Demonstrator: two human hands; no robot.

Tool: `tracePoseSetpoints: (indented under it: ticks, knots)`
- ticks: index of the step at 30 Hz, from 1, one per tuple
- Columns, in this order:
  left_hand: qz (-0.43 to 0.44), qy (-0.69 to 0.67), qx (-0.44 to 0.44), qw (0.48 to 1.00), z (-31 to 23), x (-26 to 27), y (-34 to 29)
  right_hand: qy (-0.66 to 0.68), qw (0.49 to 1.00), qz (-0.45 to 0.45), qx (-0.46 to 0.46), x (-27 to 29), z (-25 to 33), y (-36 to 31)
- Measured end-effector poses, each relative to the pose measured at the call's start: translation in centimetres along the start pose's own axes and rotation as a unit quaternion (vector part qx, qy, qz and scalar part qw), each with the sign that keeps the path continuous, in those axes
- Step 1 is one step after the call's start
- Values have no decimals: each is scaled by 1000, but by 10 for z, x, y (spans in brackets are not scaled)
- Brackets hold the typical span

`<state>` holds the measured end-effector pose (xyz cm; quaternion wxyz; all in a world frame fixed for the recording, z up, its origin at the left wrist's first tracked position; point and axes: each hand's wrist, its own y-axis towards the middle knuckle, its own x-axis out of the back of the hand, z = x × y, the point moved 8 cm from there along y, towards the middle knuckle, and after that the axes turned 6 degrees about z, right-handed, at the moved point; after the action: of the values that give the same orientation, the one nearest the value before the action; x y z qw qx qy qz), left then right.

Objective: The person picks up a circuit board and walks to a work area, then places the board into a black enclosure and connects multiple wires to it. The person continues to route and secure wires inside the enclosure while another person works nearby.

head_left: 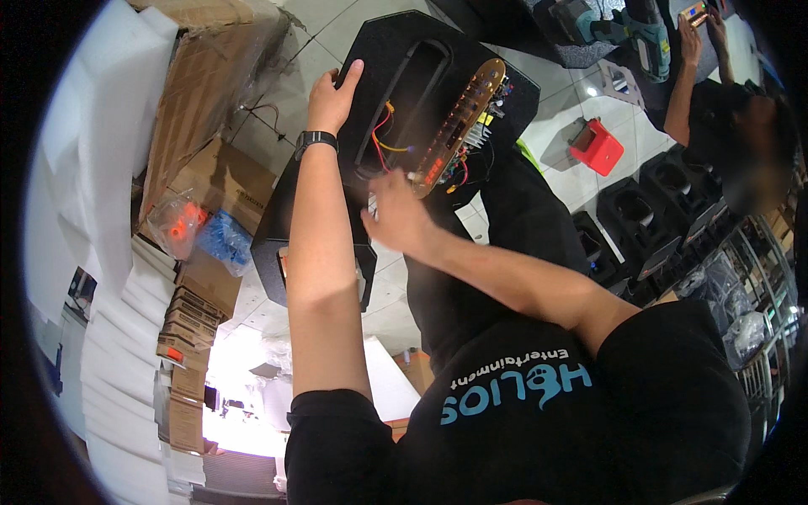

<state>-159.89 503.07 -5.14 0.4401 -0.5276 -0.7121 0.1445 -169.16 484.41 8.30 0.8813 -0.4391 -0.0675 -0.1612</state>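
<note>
head | left hand [331, 94] flat, fingers open, on black speaker cabinet [404, 59] edge | right hand [396, 215] pinching gold control panel [459, 126] end | tiled floor [581, 189] open beside

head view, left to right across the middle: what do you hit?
White foam sheets → cardboard boxes → clear bag of orange parts → left hand on black speaker cabinet → control panel with coloured wires → red box → row of black cabinets.

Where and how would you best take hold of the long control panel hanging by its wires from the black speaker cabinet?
Grip the control panel by its long edges near the lower end, from the side nearest the right hand. Its back carries exposed parts and wires, so fingers should likely stay on the rim.
</note>
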Motion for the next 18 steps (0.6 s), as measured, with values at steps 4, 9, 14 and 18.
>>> tracePoseSetpoints:
  ticks: [4,9,14,18]
  knots:
    - [8,-7,31,999,0,1,-3,10,933,-336,129,124,3,47]
    - [12,-15,61,998,-1,7,-5,217,954,-78,-191,123,-67,144]
    - [-1,-43,48,998,-3,9,-5,180,967,2,-182,85,-86,184]
    - [-7,-73,41,996,4,10,-8,-12,976,197,-88,70,-64,179]
